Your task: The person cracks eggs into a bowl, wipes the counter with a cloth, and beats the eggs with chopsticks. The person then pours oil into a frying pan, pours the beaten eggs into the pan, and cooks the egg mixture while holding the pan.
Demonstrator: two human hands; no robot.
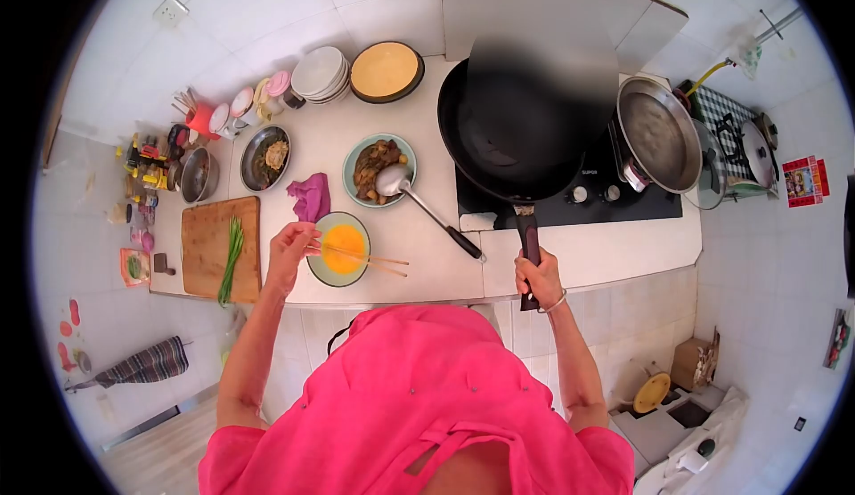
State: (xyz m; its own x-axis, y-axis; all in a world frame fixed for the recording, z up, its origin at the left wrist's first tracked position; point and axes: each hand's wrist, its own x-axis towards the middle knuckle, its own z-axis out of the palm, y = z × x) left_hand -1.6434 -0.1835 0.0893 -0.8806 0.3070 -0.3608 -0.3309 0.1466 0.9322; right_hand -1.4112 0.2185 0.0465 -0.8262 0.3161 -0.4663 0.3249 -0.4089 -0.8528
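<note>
My left hand (292,250) is closed in a pinch on the ends of a pair of chopsticks (385,263). They lie across a pale green bowl (315,268) of beaten egg (345,247). My right hand (540,279) grips the handle of a black wok (451,134) on the stove. A blurred patch hides much of the wok's inside. Between my hands, a metal ladle (423,203) rests with its scoop in a bowl (351,164) of brown cooked food (377,158). A purple cloth (310,198) touches the area just behind the egg bowl.
At left, green scallions (231,259) lie on a wooden cutting board (198,246). Behind stand a metal bowl with food (265,158), stacked plates (319,72) and a round board (386,69). Right of the wok sits a metal pan (659,134) holding liquid. Stove knobs (595,194) face me.
</note>
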